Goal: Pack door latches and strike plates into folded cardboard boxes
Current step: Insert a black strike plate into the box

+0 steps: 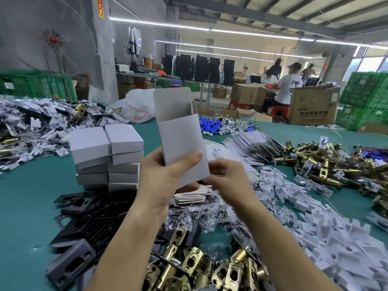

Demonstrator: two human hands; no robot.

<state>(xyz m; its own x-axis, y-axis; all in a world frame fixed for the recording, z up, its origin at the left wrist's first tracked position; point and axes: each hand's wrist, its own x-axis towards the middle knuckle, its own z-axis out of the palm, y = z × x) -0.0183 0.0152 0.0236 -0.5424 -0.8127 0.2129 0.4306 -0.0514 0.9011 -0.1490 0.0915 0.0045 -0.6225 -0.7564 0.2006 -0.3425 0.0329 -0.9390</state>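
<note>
So the person is holding a white cardboard box [180, 135] upright in the air, out in front of them above the green table [25, 196], top flap standing open and nothing showing inside from this angle. It's thin folded card, so it's probably going to weigh next to nothing and crush easily. The corners and folded edges are the stiff bits to take it by; squeezing the wide faces would likely cave them in.

The left hand [165, 175] is wrapping around the lower part, thumb lying flat across the front face and fingers behind. The right hand [226, 175] is curling in at the bottom right corner, but it's blurry there, so whether it's pinching a bottom flap or just touching the card is impossible to tell.

The brass latches [189, 263] are lying in a heap right below the arms. They look like solid metal, so heavy for that box, and the bottom needs to be closed properly before one goes in. Black strike plates [84, 217] are piling up to the left: flat, thin, probably slippery when stacked. A stack of closed boxes [109, 156] is sitting just behind them.
</note>
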